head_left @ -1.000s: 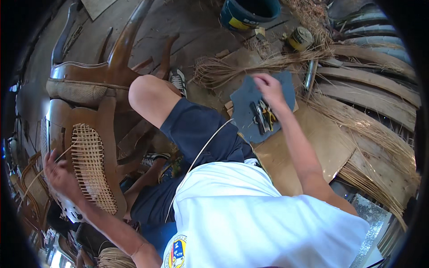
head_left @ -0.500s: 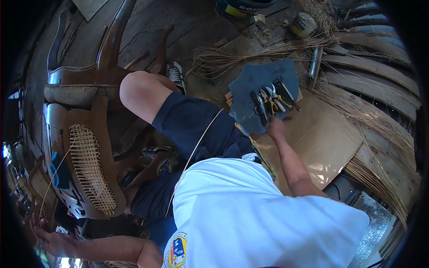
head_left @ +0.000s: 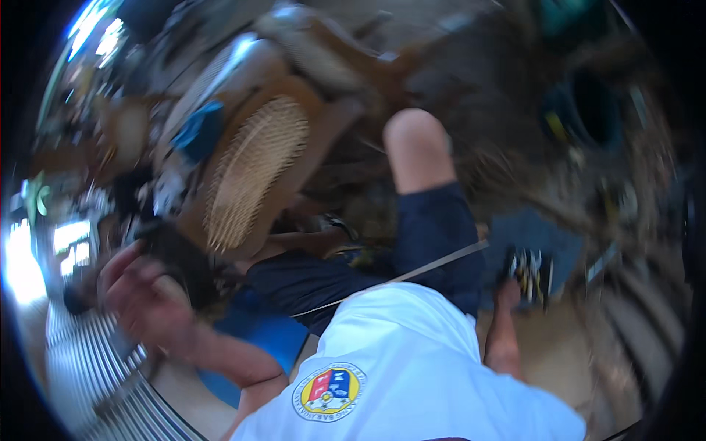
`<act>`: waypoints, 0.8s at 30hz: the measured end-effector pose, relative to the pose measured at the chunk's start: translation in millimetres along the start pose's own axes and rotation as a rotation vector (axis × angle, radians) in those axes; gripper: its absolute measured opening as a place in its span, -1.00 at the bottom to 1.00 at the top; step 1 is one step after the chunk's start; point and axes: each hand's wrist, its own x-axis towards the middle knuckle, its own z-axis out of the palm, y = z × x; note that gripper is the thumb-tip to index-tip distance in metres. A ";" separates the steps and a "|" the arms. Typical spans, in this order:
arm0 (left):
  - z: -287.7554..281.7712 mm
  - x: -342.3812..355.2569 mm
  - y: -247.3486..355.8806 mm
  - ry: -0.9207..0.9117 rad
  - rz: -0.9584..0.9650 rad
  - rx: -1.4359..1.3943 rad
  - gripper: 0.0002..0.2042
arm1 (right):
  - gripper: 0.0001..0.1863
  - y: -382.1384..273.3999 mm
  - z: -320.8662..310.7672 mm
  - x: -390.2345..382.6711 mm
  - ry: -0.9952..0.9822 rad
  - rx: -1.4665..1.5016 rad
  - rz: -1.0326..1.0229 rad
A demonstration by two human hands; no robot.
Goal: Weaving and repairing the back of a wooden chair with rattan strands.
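My left hand [head_left: 151,305] is raised at the left, over the floor near the chair. Motion smears its fingers, so whether they hold anything cannot be made out. A wooden chair [head_left: 331,117] lies tilted, its oval panel of woven cane [head_left: 257,169] turned toward me. On my right, my right hand [head_left: 507,294] is at the near edge of several hand tools [head_left: 531,272], pliers among them, which lie on a blue-grey cloth [head_left: 548,231]. The fingers there are blurred, and their grip is unclear. A pale cane strand [head_left: 441,261] crosses my lap.
Blue cloth [head_left: 198,132] hangs on the chair beside the cane panel. A dark bucket [head_left: 588,110] stands at the far right. Curved wooden pieces [head_left: 647,316] lie along the right side. Corrugated sheet [head_left: 81,345] is at the lower left.
The whole view has swung leftward and blurred, so the chair now appears farther right. My left hand sits higher in view; the strand running to it no longer shows. My right hand stays by the tools.
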 end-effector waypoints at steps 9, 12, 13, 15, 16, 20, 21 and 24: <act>109.0 -139.0 -20.6 -0.831 -0.648 -0.385 -0.77 | -0.55 18.8 -2.4 -6.7 0.046 0.096 0.027; 112.9 -160.3 -28.3 -0.849 -0.709 -0.400 -0.74 | -0.58 12.7 -4.7 -9.2 0.079 0.092 0.001; 113.6 -166.6 -30.4 -0.864 -0.744 -0.427 -0.74 | -0.60 13.0 -4.8 -9.1 0.088 0.089 0.016; 114.9 -172.7 -31.0 -0.857 -0.750 -0.415 -0.73 | -0.61 18.6 -5.0 -8.0 0.079 0.079 -0.043; 114.5 -177.3 -32.7 -0.861 -0.743 -0.409 -0.73 | -0.62 20.7 -4.6 -7.4 0.070 0.074 -0.092; 106.8 -188.8 -33.1 -0.864 -0.761 -0.389 -0.73 | -0.67 30.2 0.7 -3.1 0.054 0.052 -0.280; 108.9 -188.8 -29.0 -0.858 -0.757 -0.405 -0.73 | -0.67 38.8 2.4 -3.0 0.061 0.050 -0.314; 117.9 -184.2 -21.4 -0.874 -0.720 -0.487 -0.74 | -0.67 85.7 10.1 18.8 0.079 0.012 -0.440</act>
